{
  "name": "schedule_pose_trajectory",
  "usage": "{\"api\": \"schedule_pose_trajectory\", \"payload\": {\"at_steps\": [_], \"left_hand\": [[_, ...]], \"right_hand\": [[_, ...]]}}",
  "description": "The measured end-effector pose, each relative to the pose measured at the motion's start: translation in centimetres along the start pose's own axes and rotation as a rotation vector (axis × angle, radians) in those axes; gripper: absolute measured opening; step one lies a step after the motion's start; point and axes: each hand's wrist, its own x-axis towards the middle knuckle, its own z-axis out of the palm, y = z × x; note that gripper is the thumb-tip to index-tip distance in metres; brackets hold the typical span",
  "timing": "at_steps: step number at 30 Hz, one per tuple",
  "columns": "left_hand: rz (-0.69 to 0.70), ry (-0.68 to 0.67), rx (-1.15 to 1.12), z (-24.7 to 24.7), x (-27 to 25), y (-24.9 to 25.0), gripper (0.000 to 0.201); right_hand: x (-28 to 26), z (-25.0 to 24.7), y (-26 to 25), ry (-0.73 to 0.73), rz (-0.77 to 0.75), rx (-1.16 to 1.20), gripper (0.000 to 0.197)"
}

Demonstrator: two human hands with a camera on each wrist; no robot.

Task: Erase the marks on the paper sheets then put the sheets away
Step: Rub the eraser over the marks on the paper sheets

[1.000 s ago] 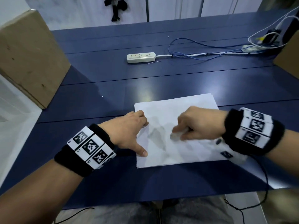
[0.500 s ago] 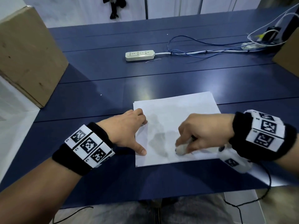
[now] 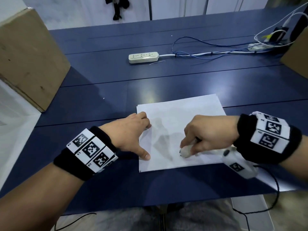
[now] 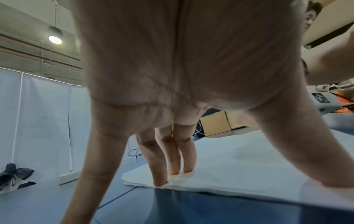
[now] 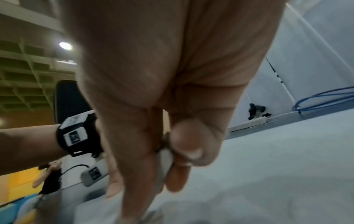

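Bench (image 3: 166, 77) carries paper sheets (image 3: 183, 110), stacked at near edge. Left hand (image 3: 131, 132) fingers spread, pressing stack's left side. Right hand (image 3: 206, 132) fingers pinch eraser (image 3: 185, 151) on top sheet. Erasing underway; putting sheets away not yet done, prob.

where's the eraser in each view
Head: eraser low and right of centre, pinched by the right hand on the paper sheets.
Left wrist: not in it.
Right wrist: pale sliver between thumb and fingers, centre.
Shared landmark: blue cable.
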Motion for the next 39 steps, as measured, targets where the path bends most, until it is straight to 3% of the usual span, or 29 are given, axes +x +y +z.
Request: {"api": "schedule_pose_trajectory", "payload": {"at_steps": [4,6,8,12,16,19,21,23,25,29,31,34,37,39], "left_hand": [[-0.009,-0.003,-0.009,-0.1,-0.1,0.1,0.104],[-0.014,-0.005,-0.015,-0.1,-0.1,0.2,0.104],[-0.014,-0.004,-0.016,-0.1,0.0,0.1,0.103],[-0.009,-0.009,-0.012,-0.1,0.1,0.1,0.104],[-0.009,-0.015,-0.001,-0.2,0.0,0.2,0.104],[-0.016,-0.010,-0.002,-0.2,-0.1,0.1,0.104],[-0.019,-0.010,-0.004,-0.2,0.0,0.1,0.104],[-0.011,-0.005,-0.003,-0.1,0.0,0.1,0.104],[-0.005,-0.004,-0.002,-0.1,0.1,0.1,0.104],[-0.003,-0.001,0.003,-0.2,-0.1,0.2,0.104],[-0.002,-0.001,0.004,-0.2,-0.2,0.3,0.104],[-0.006,-0.004,-0.008,-0.1,-0.3,0.2,0.103],[-0.007,-0.007,0.000,-0.1,-0.3,0.3,0.103],[-0.010,-0.015,0.024,-0.3,-0.4,0.6,0.101]], "right_hand": [[2.1,-1.6,2.3,0.248,0.103,-0.155,0.023],[2.2,-1.6,2.7,0.301,0.144,-0.177,0.024],[1.3,-1.0,1.7,0.247,0.102,-0.181,0.030],[-0.2,0.0,-1.1,-0.014,-0.023,-0.065,0.048],[1.8,-1.7,1.2,0.157,0.088,-0.135,0.030],[2.3,-1.6,2.5,0.264,0.163,-0.188,0.027],[1.2,-0.5,1.8,0.230,0.089,-0.190,0.027],[0.0,0.4,0.3,0.104,-0.024,-0.118,0.030],[-0.2,0.4,-0.2,0.021,-0.036,-0.050,0.029],[1.8,-1.3,2.3,0.255,0.084,-0.195,0.037],[1.9,-1.4,3.3,0.305,0.136,-0.192,0.038],[0.6,-0.4,1.8,0.171,0.063,-0.231,0.023],[-0.4,0.4,-0.3,-0.005,-0.047,-0.116,0.038],[0.2,-0.2,0.5,0.016,0.003,-0.077,0.038]]}}
